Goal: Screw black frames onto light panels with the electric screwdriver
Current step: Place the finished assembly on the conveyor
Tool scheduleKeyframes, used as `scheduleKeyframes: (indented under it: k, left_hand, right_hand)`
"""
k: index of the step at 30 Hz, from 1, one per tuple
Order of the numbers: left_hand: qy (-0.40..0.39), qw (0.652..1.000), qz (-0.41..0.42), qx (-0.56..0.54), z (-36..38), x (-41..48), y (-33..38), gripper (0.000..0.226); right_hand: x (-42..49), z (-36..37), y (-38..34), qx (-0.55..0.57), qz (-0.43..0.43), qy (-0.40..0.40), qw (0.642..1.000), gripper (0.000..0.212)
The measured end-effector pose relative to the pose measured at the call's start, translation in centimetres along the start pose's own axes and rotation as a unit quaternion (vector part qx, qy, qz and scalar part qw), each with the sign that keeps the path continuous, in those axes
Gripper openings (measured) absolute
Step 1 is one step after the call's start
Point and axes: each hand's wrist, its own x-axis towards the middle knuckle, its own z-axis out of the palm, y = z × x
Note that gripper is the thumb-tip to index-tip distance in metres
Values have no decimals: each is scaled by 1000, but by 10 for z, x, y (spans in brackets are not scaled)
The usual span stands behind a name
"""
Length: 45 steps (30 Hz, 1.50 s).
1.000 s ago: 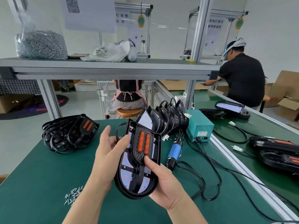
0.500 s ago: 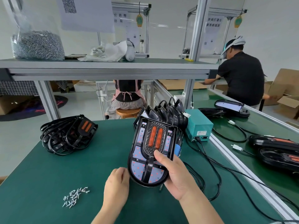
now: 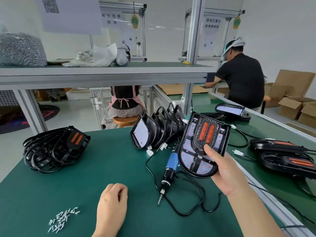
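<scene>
The right hand grips a light panel by its rounded end, thumb on its glossy black frame with two orange lenses, held above the right side of the green table. The left hand rests on the table, fingers curled under; whether they hold anything is hidden. The blue electric screwdriver lies between them, silvery screws nearby.

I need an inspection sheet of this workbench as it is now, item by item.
Surface: green mat.
Job's things: framed light panel; electric screwdriver lying on mat; loose screws; pile of black frames; row of light panels.
Clutter: nothing seen.
Hands: right hand grips panel; left hand rests on mat, fingers curled, contents hidden.
Cables: black cable looped on mat.
Surroundings: bag of screws on shelf; two seated workers, backs turned.
</scene>
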Motion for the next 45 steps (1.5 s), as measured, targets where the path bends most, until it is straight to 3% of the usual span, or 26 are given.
scheduleKeyframes:
  k: [11,15,24,33,45]
  left_hand:
    - [25,1000,9,-10,8,4,-6,24]
    - [40,999,19,-16,12,7,-9,28]
    - [43,999,26,-14,16,10,-9,30]
    - [47,997,35,-47,15,11,-12,42]
    - [39,994,44,-91,18,12,-11,43]
  right_hand:
    - [24,-94,-36,-16,-50,175,983,31]
    - [34,-129,-36,-23,-82,280,956,40]
    - [44,-205,-10,-99,-42,453,885,62]
    - [70,-218,-5,-198,-38,501,842,65]
    - [99,-227,-18,-255,0,517,817,65]
